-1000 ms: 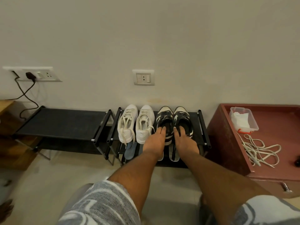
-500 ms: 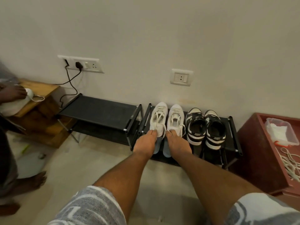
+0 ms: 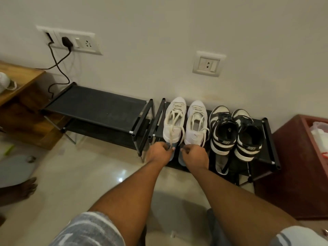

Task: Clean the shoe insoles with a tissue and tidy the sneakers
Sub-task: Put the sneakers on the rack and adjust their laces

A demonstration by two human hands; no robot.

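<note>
Left rack shelf [image 3: 99,107] is offering open reach from above and front. Right rack [image 3: 270,142] is carrying white sneakers [image 3: 177,125] and black-and-white sneakers [image 3: 221,144] packed just beside each other, no passage between. Left hand [image 3: 159,153] and right hand [image 3: 195,155] are gripping at the white heels, closing that front approach. Red cabinet [image 3: 287,166] is crowding the rack's right end; wall [image 3: 159,41] is blocking behind; floor [image 3: 79,174] in front is lying open.

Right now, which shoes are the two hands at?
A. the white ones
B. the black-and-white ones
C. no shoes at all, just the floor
A: the left hand and the right hand are both at the heel ends of the white sneakers, while the black-and-white pair stands untouched beside them on the rack.
</note>
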